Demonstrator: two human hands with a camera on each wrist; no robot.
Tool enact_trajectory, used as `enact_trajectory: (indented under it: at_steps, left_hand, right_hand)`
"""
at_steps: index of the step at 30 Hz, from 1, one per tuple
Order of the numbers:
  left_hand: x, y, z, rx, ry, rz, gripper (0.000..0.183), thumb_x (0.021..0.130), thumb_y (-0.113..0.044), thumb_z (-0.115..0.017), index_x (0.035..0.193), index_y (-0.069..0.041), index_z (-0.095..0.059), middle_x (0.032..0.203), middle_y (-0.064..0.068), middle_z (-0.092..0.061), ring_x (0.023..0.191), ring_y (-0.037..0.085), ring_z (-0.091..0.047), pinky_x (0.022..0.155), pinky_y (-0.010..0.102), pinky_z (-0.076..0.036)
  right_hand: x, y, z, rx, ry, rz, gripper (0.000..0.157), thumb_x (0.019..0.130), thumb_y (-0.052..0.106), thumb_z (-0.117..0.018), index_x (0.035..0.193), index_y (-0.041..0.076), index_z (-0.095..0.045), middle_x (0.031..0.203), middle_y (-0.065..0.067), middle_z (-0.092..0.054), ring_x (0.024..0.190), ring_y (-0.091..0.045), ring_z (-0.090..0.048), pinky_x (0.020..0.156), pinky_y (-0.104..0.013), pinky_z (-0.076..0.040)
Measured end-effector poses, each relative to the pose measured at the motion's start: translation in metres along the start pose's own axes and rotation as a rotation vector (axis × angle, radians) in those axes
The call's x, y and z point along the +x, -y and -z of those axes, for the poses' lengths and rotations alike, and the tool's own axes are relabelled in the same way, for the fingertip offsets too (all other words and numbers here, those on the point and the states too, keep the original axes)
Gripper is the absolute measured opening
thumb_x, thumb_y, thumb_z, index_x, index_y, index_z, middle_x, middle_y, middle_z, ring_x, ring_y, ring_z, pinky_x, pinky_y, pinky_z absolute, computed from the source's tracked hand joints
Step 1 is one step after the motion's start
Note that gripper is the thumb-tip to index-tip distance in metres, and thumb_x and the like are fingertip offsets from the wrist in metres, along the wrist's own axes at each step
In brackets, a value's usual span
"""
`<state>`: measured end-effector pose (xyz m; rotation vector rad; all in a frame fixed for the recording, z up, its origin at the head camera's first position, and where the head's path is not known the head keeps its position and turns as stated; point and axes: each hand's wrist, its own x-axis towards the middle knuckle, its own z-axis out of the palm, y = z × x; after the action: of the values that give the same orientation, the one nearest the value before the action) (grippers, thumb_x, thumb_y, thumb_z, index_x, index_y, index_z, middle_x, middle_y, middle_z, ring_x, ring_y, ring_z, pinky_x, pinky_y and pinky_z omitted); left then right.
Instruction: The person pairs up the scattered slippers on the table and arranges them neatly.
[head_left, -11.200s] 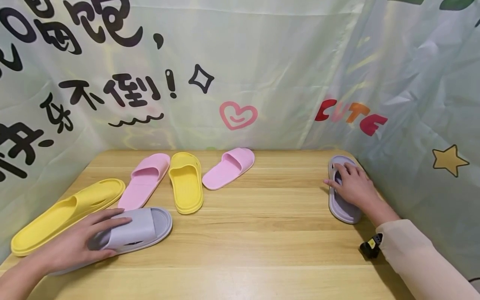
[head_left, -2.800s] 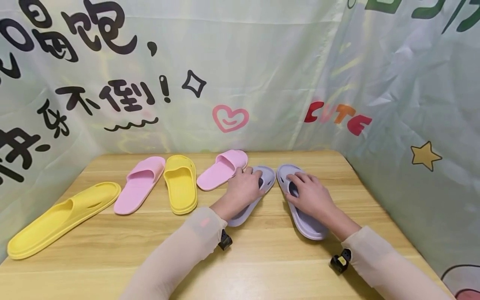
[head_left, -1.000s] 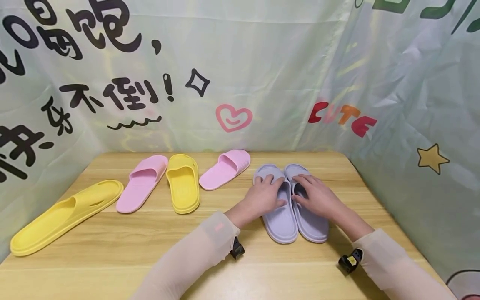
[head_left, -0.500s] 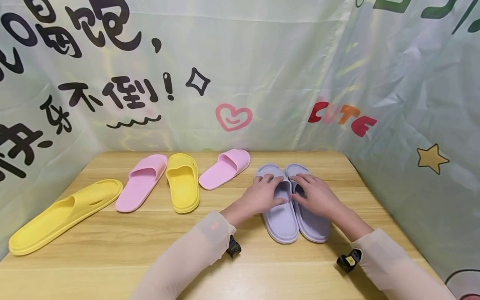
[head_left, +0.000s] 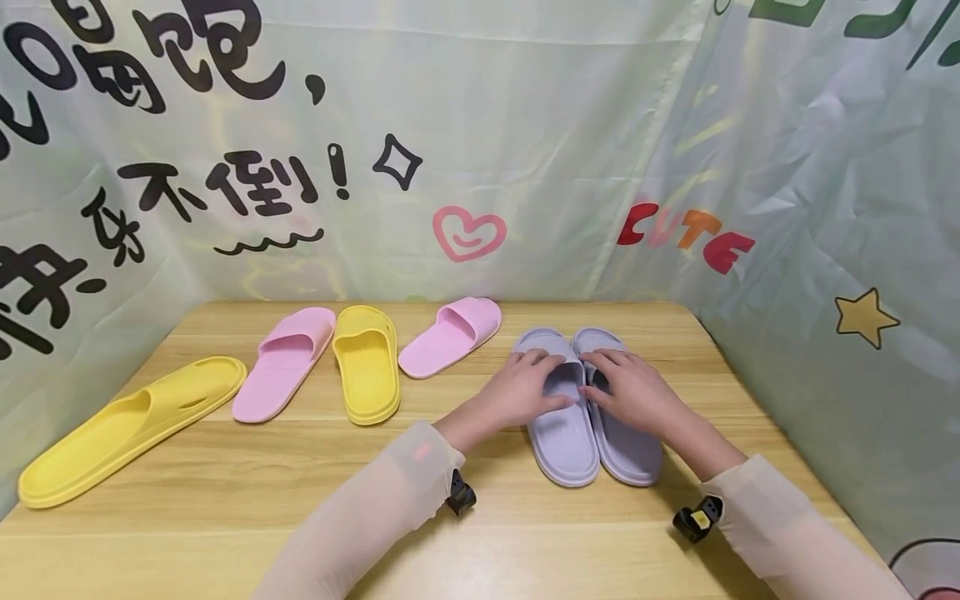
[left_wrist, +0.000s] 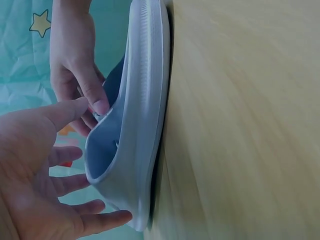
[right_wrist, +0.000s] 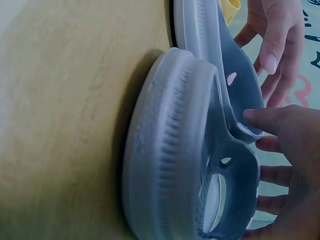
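Note:
Two lavender slippers stand side by side on the wooden table (head_left: 420, 525), toes away from me: the left slipper (head_left: 566, 446) and the right slipper (head_left: 633, 454). Over the left one's strap lies my left hand (head_left: 525, 387), palm down. In the left wrist view its fingers (left_wrist: 67, 185) are spread loosely around the strap, not wrapped tight. My right hand (head_left: 637, 392) is above the right slipper's strap, thumb toward the other slipper. In the right wrist view its fingertips (right_wrist: 265, 175) reach the strap edge with relaxed fingers. The hands partly hide both straps.
To the left lie a long yellow slipper (head_left: 135, 433), a pink slipper (head_left: 285, 367), an upright-facing yellow slipper (head_left: 367, 367) and another pink slipper (head_left: 450, 337). A printed cloth (head_left: 570, 150) walls the table's back and sides. Each wrist carries a small black camera (head_left: 697, 518).
Earlier the lavender slippers lay far apart, at front left and far right; they came together right of centre. Over the last second the left hand has eased slightly left; the slippers stay almost still.

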<state>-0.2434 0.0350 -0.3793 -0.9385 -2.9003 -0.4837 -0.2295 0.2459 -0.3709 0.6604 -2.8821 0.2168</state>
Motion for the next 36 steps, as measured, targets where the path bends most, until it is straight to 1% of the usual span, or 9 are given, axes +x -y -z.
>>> enact_trajectory:
  at_steps: [4,8,18,22,25,31,36]
  left_hand:
    - [-0.006,0.006,0.003,-0.005,0.006,0.003,0.069,0.092,-0.056,-0.06,0.148,-0.02,-0.044,0.147,0.009,-0.044,0.132,0.033,-0.042,0.107,0.043,-0.038]
    - [-0.011,0.012,0.008,-0.002,-0.009,-0.003,0.067,0.092,-0.055,-0.061,0.147,-0.02,-0.045,0.146,0.009,-0.044,0.129,0.033,-0.043,0.105,0.043,-0.04]
    - [-0.024,0.032,0.022,0.024,-0.04,-0.039,0.068,0.092,-0.053,-0.061,0.147,-0.016,-0.045,0.147,0.012,-0.044,0.133,0.033,-0.041,0.111,0.042,-0.032]
    - [-0.032,0.04,0.028,0.023,-0.071,-0.047,0.067,0.091,-0.05,-0.065,0.145,-0.015,-0.047,0.143,0.011,-0.047,0.13,0.035,-0.043,0.11,0.043,-0.033]
    - [-0.039,0.046,0.033,0.025,-0.086,-0.039,0.067,0.09,-0.049,-0.067,0.145,-0.017,-0.048,0.143,0.011,-0.047,0.128,0.036,-0.043,0.108,0.044,-0.035]
    - [-0.051,0.059,0.039,0.066,-0.072,-0.03,0.065,0.092,-0.051,-0.063,0.146,-0.018,-0.047,0.148,0.012,-0.042,0.132,0.038,-0.04,0.103,0.052,-0.039]
    - [-0.06,0.073,0.044,0.094,-0.053,-0.065,0.067,0.092,-0.054,-0.06,0.147,-0.018,-0.045,0.15,0.012,-0.04,0.132,0.037,-0.039,0.101,0.052,-0.041]
  right_hand:
    - [0.001,0.002,0.001,-0.001,0.004,-0.009,0.052,0.092,0.031,-0.069,0.135,0.006,-0.055,0.133,-0.022,-0.055,0.121,-0.047,-0.05,0.095,-0.063,-0.041]
    - [0.002,0.002,0.002,-0.009,0.002,-0.012,0.052,0.093,0.032,-0.068,0.136,0.006,-0.055,0.133,-0.022,-0.055,0.12,-0.047,-0.051,0.093,-0.064,-0.042]
    - [0.005,0.006,0.004,-0.012,-0.014,-0.004,0.054,0.093,0.032,-0.067,0.138,0.007,-0.054,0.134,-0.022,-0.054,0.121,-0.046,-0.05,0.094,-0.064,-0.041]
    - [0.008,0.01,0.006,-0.004,-0.041,0.009,0.054,0.092,0.032,-0.069,0.136,0.006,-0.055,0.133,-0.021,-0.055,0.121,-0.045,-0.051,0.095,-0.062,-0.041]
    - [0.01,0.014,0.007,-0.006,-0.06,0.021,0.053,0.091,0.032,-0.07,0.136,0.007,-0.056,0.132,-0.02,-0.056,0.121,-0.042,-0.051,0.095,-0.061,-0.042]
    - [0.016,0.023,0.009,0.0,-0.061,0.027,0.052,0.092,0.034,-0.069,0.136,0.009,-0.056,0.133,-0.018,-0.056,0.123,-0.04,-0.05,0.098,-0.06,-0.04]
    - [0.02,0.031,0.009,0.008,-0.057,0.036,0.054,0.092,0.036,-0.068,0.137,0.01,-0.055,0.135,-0.018,-0.055,0.124,-0.041,-0.049,0.1,-0.06,-0.038]
